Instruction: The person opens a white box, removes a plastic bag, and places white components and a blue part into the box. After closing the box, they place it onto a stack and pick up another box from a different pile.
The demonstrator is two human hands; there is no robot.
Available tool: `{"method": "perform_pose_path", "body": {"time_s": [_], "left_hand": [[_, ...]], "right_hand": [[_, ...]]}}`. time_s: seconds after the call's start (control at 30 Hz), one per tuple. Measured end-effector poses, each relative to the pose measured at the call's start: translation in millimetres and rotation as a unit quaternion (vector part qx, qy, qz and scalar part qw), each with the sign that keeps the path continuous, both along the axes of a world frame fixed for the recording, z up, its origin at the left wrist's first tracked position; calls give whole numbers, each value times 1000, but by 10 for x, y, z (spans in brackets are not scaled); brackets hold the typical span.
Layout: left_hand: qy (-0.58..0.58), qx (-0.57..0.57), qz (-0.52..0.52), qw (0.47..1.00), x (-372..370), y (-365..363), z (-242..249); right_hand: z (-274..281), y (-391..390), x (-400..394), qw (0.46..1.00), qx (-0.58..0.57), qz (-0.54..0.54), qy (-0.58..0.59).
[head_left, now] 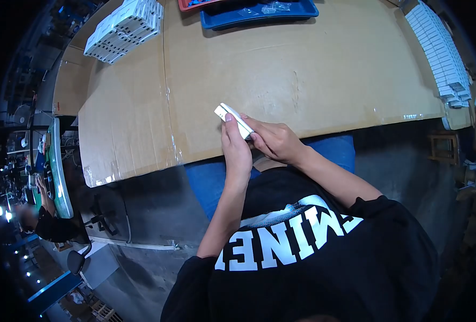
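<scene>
A small white rectangular plastic piece is held over the near edge of the cardboard-covered table. Small dark marks show at its far end, but its exact kind cannot be made out. My left hand grips it from the left, thumb lying along its upper side. From the right, my right hand has its fingers closed at the piece's near end and side. Part of the piece is hidden by the fingers.
White plastic units are stacked at the back left, and a long stack of white pieces lines the right edge. A blue tray with clear bags and a red tray stand at the back. Another person sits far left.
</scene>
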State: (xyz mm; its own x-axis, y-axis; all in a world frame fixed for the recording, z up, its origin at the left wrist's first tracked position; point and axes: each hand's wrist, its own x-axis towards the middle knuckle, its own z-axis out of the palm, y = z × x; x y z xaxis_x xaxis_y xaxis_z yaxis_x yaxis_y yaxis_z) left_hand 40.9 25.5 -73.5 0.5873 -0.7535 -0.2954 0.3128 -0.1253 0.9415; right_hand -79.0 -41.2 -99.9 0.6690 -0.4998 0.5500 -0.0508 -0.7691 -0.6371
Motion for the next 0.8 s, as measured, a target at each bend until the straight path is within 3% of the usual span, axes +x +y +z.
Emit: {"method": "perform_pose_path", "body": {"time_s": [0.3,0.37,0.4,0.47,0.57,0.6,0.63,0.67,0.7,0.8], "left_hand": [[46,-7,-42,998,123,22,-84],[65,-2,-32,997,155,0,-34],[83,4,-21,996,168,-11,49],[99,17,-57,993,231,33,193],[75,-17,-81,994,255,44,146],[-17,-63,-87,994,218,56,164],[-108,-109,-92,984,196,57,173],[-108,-109,-94,984,200,51,136],[-150,-138,-122,971,213,55,65],[-203,-148,-157,955,213,44,55]], "right_hand": [[72,9,-8,1000,23,-3,0],[180,25,-4,985,168,-3,-29],[220,19,-16,985,169,-2,-29],[275,2,-34,932,360,21,-29],[146,-93,20,949,304,-43,-67],[153,-129,10,950,303,-45,-68],[170,-162,-9,892,450,-7,-43],[198,-180,-24,810,585,32,-18],[304,-173,-25,763,642,51,-43],[493,-125,-38,776,630,18,-22]]}}
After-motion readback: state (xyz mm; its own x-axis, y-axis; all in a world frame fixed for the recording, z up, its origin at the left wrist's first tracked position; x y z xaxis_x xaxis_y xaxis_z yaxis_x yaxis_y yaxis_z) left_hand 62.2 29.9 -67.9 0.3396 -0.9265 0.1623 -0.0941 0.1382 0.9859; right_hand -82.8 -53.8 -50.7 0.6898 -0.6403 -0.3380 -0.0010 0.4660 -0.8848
